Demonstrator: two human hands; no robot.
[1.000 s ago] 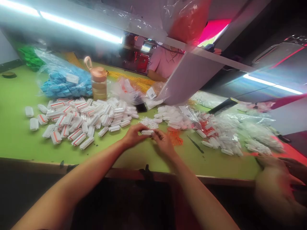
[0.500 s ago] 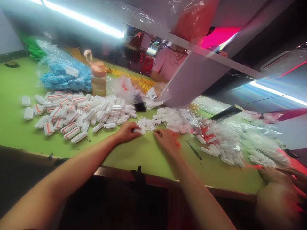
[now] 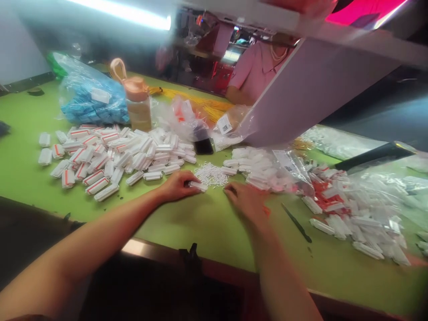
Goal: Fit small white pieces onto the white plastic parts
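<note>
My left hand [image 3: 179, 185] rests on the green table [image 3: 207, 223] with its fingers closed round a small white plastic piece [image 3: 198, 185]. My right hand [image 3: 245, 200] lies beside it, fingers curled in a pinch just right of a little heap of tiny white parts [image 3: 211, 174]; what it holds is hidden. Some orange bits [image 3: 266, 211] show under its right edge. A big spread of white pieces with red stripes [image 3: 110, 156] lies to the left.
A pink-capped bottle [image 3: 137, 104] and a bag of blue parts [image 3: 90, 96] stand at the back left. A black phone [image 3: 203, 146], clear bags, more white pieces [image 3: 337, 209] and a dark thin tool [image 3: 296, 222] lie right. A person in pink [image 3: 257, 71] sits across.
My hands came apart and went down to the table; the white piece stayed in the left hand. The view swung, and the blurred hand at lower right left the picture.
</note>
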